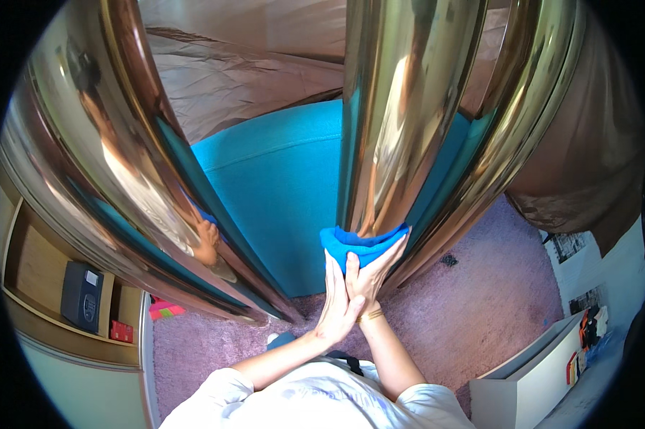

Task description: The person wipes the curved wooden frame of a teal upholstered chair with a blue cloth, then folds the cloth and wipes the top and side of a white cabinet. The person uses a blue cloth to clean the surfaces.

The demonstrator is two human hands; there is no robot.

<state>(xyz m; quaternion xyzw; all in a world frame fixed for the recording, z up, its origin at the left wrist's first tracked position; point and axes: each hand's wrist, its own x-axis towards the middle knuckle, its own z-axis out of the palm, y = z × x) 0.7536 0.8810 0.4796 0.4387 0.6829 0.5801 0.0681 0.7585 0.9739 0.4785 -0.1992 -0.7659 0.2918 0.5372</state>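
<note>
Left hand (334,307) and right hand (368,279) cup fingers round a folded blue cloth (365,247) against a glossy gold metal column (401,114), completed extent indeterminable.

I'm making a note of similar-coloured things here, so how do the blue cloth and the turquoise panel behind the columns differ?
Colour: the blue cloth is a deeper blue; the turquoise panel leans greener.
Shape: the cloth is bunched and folded, while the panel is broad and smooth with a curved top edge.
Contact: the left hand and right hand press the cloth to a shiny column; neither touches the panel.
They share a matte look.
</note>
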